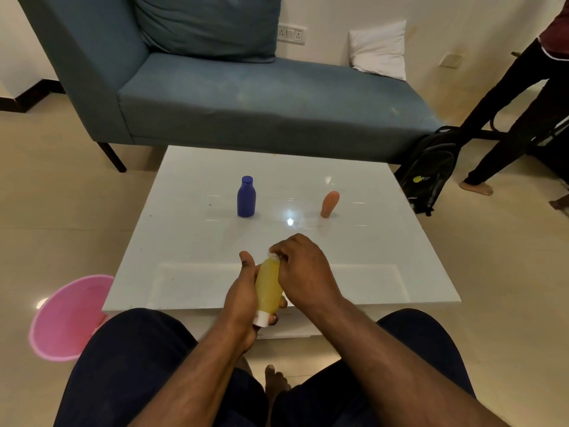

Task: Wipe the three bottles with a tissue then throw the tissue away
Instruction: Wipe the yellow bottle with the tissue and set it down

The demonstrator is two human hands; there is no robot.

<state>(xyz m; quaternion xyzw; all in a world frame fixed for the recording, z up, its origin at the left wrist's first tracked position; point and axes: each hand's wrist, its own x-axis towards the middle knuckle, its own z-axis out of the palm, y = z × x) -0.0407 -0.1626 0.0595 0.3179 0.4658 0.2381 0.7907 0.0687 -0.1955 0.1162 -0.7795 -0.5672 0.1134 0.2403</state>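
A shiny white table (354, 241) sits in front of a blue sofa (246, 97). On the floor at the left is a pink bin (66, 315). A blue bottle (246, 198) stands on the table. The left hand (241, 298) is wrapped tight around a yellow bottle (269, 288), held above the near edge with its white cap toward the person. The right hand (303, 271) pinches a white tissue (273, 256) against the bottle's far end. An orange bottle (329, 204) stands further right.
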